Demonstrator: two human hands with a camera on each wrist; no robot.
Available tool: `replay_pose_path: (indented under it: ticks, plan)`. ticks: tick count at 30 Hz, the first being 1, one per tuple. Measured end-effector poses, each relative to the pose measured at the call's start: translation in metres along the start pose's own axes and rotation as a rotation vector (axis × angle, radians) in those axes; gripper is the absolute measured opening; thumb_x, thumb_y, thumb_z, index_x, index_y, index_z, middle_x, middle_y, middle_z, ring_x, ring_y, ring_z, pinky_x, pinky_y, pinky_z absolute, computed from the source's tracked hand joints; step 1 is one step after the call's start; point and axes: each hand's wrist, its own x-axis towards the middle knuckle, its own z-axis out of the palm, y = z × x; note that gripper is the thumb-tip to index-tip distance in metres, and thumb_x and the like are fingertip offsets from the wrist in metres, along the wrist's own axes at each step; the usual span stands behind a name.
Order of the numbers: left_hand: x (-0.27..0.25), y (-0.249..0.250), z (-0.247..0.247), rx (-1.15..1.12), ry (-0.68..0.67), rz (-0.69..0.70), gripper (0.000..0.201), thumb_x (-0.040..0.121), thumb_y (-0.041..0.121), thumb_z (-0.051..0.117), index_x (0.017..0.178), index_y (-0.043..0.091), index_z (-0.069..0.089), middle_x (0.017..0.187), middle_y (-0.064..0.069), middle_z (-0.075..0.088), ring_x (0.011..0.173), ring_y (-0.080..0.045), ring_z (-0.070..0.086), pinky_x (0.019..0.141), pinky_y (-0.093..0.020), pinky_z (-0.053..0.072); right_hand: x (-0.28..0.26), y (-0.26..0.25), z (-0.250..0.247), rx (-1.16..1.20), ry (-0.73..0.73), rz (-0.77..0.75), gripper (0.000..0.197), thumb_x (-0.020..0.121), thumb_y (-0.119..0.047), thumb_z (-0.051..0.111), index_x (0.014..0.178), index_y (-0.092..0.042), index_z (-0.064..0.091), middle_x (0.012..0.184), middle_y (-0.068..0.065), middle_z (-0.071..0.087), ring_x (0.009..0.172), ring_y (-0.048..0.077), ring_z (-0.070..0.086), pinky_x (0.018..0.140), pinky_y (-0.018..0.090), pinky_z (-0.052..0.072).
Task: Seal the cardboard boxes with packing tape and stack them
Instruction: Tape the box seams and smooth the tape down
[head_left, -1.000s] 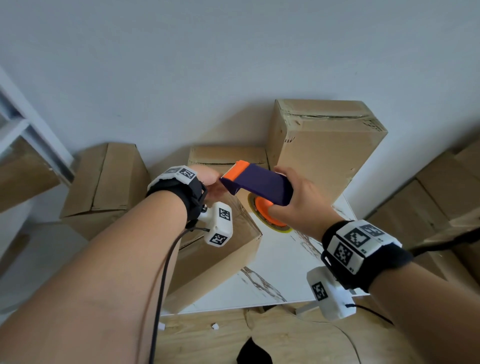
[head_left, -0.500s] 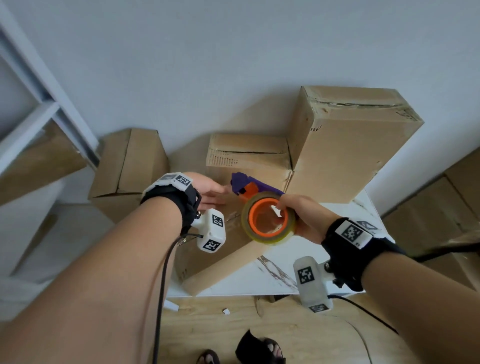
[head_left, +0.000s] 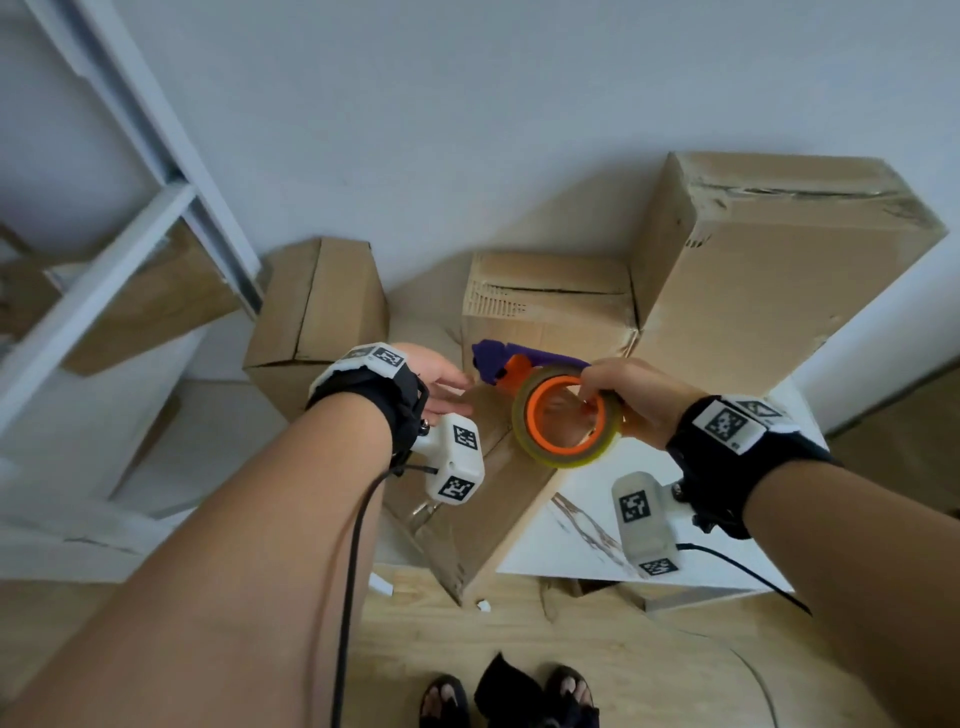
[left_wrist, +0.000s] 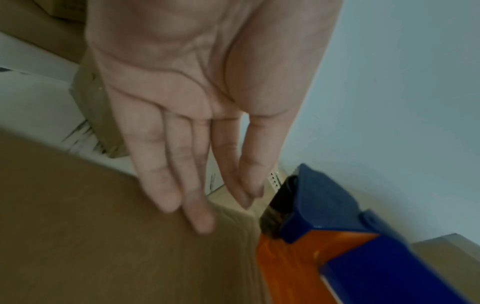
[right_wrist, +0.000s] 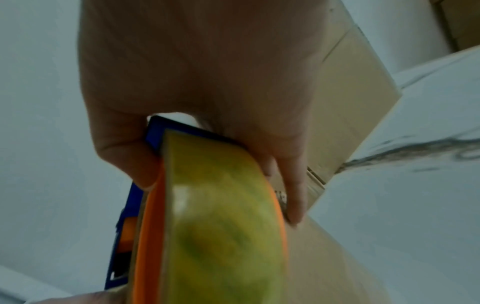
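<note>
Where the white table (head_left: 587, 540) meets the wall, a tall sealed box (head_left: 769, 291) stands right, a lower box (head_left: 545, 306) beside it. Nearer you, the tilted working box (head_left: 498, 493) lies over the table's edge. Your right hand (head_left: 634, 395) curls round the purple-and-orange tape dispenser (head_left: 561, 410), its nose at the box's far end. Your left hand (left_wrist: 197, 115) hovers flat, fingers straight and close together, tips just above the box top.
</note>
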Motion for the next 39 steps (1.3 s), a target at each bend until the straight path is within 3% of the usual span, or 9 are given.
replay_pose_path:
  ticks: [2,5,9,12,16,20,26,32,39]
  plan:
    - [0.001,0.005,-0.002,-0.013,0.033,0.025,0.012,0.090,0.019,0.063,0.094,0.009,0.067,0.084,-0.003,0.073,0.068,-0.010,0.067,0.054,-0.022,0.052,-0.004,-0.009,-0.004,-0.158,-0.006,-0.050,0.020,0.076,-0.007,0.063,0.096,-0.012,0.064,0.070,0.003,0.062,0.064,0.016,0.058,0.067,0.030,0.047]
    - [0.006,0.021,-0.002,-0.041,-0.019,0.086,0.016,0.092,0.018,0.060,0.080,0.010,0.065,0.061,0.001,0.068,0.064,-0.012,0.058,0.070,-0.027,0.047,-0.013,-0.026,-0.013,-0.331,0.065,-0.240,0.049,0.065,-0.012,0.073,0.112,-0.019,0.062,0.084,0.001,0.063,0.070,0.015,0.058,0.067,0.023,0.046]
    - [0.010,0.045,0.002,0.005,-0.016,0.169,0.005,0.090,0.012,0.061,0.086,0.009,0.063,0.071,-0.002,0.065,0.055,-0.012,0.059,0.069,-0.028,0.043,-0.030,-0.034,-0.022,-0.545,0.131,-0.496,0.076,0.064,-0.023,0.070,0.136,-0.036,0.048,0.101,-0.011,0.066,0.075,0.000,0.060,0.070,0.012,0.044]
    - [0.013,0.058,0.014,0.025,0.000,0.218,0.009,0.090,0.006,0.060,0.081,0.008,0.063,0.062,-0.003,0.065,0.054,-0.010,0.061,0.057,-0.021,0.054,-0.042,-0.034,-0.027,-0.765,0.187,-0.568,0.068,0.073,-0.026,0.070,0.136,-0.044,0.050,0.106,-0.013,0.065,0.087,0.007,0.062,0.080,0.023,0.050]
    - [0.021,0.064,0.028,0.071,0.020,0.277,0.011,0.086,0.003,0.065,0.077,0.008,0.067,0.067,-0.004,0.070,0.062,-0.012,0.066,0.076,-0.029,0.057,-0.049,-0.034,-0.028,-0.971,0.246,-0.574,0.065,0.078,-0.029,0.068,0.138,-0.043,0.049,0.101,-0.007,0.058,0.086,0.014,0.056,0.073,0.026,0.043]
    - [0.022,0.065,0.032,-0.002,-0.009,0.193,0.006,0.091,0.001,0.058,0.088,0.006,0.058,0.073,-0.008,0.065,0.055,-0.010,0.063,0.054,-0.020,0.055,-0.046,-0.029,-0.033,-0.926,0.228,-0.580,0.063,0.080,-0.029,0.068,0.139,-0.042,0.048,0.100,-0.008,0.056,0.078,0.006,0.053,0.067,0.016,0.040]
    - [0.026,0.065,0.026,0.051,-0.023,0.231,0.029,0.088,0.000,0.063,0.117,-0.002,0.063,0.102,-0.015,0.065,0.073,-0.016,0.059,0.061,-0.022,0.057,-0.043,-0.026,-0.030,-0.958,0.212,-0.577,0.065,0.078,-0.027,0.068,0.138,-0.044,0.049,0.090,-0.020,0.050,0.072,-0.005,0.049,0.061,0.010,0.035]
    - [0.036,0.069,0.023,0.209,0.099,0.277,0.005,0.087,0.001,0.064,0.083,0.001,0.063,0.063,-0.009,0.067,0.069,-0.021,0.063,0.093,-0.038,0.050,-0.046,-0.027,-0.039,-1.016,0.201,-0.514,0.064,0.077,-0.033,0.067,0.136,-0.048,0.049,0.086,-0.024,0.050,0.075,0.001,0.051,0.060,0.014,0.036]
    - [0.047,0.065,0.020,0.322,0.159,0.280,0.014,0.079,0.007,0.072,0.089,-0.002,0.069,0.093,-0.021,0.071,0.083,-0.024,0.062,0.095,-0.044,0.051,-0.053,-0.021,-0.044,-1.076,0.184,-0.463,0.064,0.077,-0.035,0.065,0.137,-0.049,0.047,0.096,-0.017,0.055,0.079,0.006,0.051,0.060,0.017,0.037]
